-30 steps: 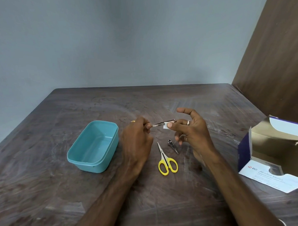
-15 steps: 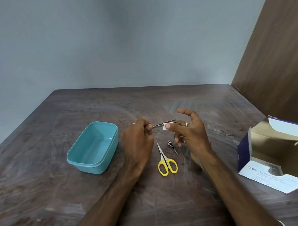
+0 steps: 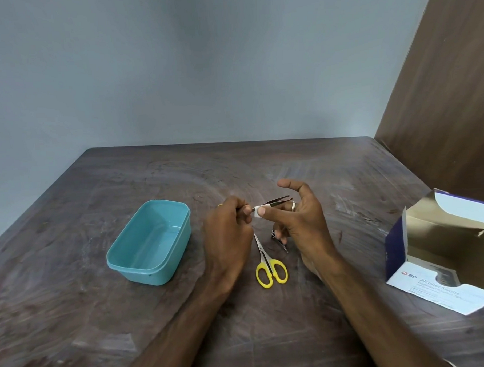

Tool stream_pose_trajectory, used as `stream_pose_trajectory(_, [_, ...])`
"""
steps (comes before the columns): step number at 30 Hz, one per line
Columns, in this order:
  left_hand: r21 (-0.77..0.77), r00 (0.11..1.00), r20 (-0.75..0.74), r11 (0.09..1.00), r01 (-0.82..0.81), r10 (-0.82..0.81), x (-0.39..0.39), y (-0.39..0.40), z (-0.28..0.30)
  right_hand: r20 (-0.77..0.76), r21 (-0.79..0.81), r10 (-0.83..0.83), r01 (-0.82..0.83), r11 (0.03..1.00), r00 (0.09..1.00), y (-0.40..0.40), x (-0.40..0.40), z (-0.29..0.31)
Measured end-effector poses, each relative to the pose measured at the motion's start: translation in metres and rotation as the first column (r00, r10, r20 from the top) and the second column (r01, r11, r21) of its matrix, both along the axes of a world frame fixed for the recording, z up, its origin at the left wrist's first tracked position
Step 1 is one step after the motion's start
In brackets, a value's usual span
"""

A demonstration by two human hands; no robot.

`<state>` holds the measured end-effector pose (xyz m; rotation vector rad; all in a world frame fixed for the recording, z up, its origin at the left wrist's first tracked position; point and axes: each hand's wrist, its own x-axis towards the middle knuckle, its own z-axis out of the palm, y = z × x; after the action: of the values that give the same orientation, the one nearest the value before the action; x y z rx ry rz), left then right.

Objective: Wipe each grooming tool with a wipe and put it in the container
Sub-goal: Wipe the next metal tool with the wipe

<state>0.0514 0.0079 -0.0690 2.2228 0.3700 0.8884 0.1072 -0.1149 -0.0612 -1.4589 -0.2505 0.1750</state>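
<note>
Steel nail clipper half-hidden behind right hand

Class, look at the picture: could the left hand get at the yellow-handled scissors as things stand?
Probably not yet: the left hand grips the tweezers. The scissors lie uncovered on the table just beside it, so once it lets go the way looks free.

Bare forearms; a ring on the right hand.

Dark, scuffed wooden table against a plain grey-blue wall; brown panel right.
</note>
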Motion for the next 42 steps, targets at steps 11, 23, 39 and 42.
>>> stream_pose_trajectory(11, [-0.175, 0.994, -0.03, 0.98, 0.098, -0.105, -0.004, -0.007, 0.006, 0.023, 0.019, 0.007, -0.007, 1.0, 1.0, -0.005, 0.003, 0.002])
stream_pose_trajectory(23, [-0.186, 0.995, -0.023, 0.978, 0.092, -0.098, 0.0, -0.003, 0.001, 0.087, 0.007, 0.012, -0.012, 1.0, 0.996, -0.003, 0.001, 0.004])
stream_pose_trajectory(39, [-0.272, 0.994, 0.043, 0.956, 0.11, -0.102, 0.003, 0.001, -0.005, 0.074, 0.042, -0.02, 0.017, 0.999, 0.997, -0.007, 0.005, 0.008])
stream_pose_trajectory(42, [-0.28, 0.994, 0.043, 0.954, 0.105, -0.096, 0.003, 0.001, -0.004, 0.073, 0.041, -0.02, 0.017, 0.999, 0.997, -0.008, 0.006, 0.008])
